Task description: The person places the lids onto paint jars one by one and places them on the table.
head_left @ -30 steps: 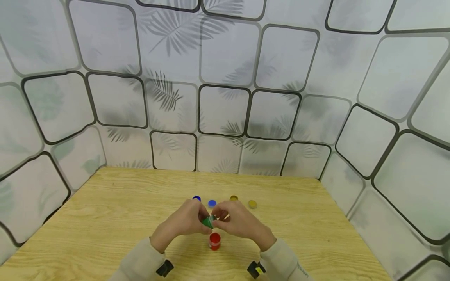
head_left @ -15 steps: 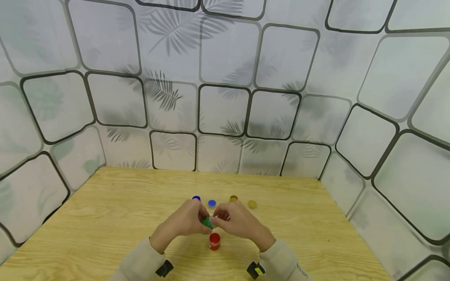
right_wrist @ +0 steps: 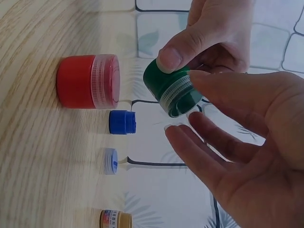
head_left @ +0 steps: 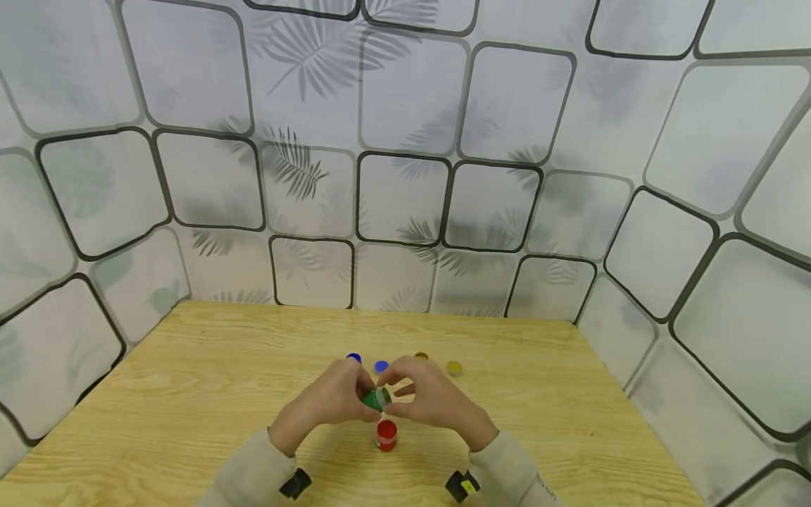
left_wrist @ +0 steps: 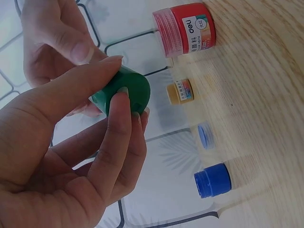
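Note:
My left hand (head_left: 337, 394) grips a small green paint jar (right_wrist: 164, 80) tilted on its side above the table, thumb and fingers round its body. A clear ribbed cap (right_wrist: 180, 97) sits on the jar and faces my right hand (head_left: 434, 400). The right fingers are spread about that cap, with the thumb (right_wrist: 209, 83) right at its edge and the other fingertips apart from it in the right wrist view. Below the hands stands a larger red paint jar (head_left: 386, 436) with a clear ribbed cap on it.
Farther back on the wooden table (head_left: 253, 352) stand a blue jar (left_wrist: 213, 180) and a yellow jar (left_wrist: 181, 91). A blue lid (head_left: 381, 367) lies by the blue jar, a yellow lid (head_left: 455, 368) by the yellow one. Patterned wall covering (head_left: 405, 197) encloses the table's back and sides.
My right fingers have loosened from the green jar's cap and spread apart, with the index finger rising. The left hand and the jar have stayed in nearly the same place.

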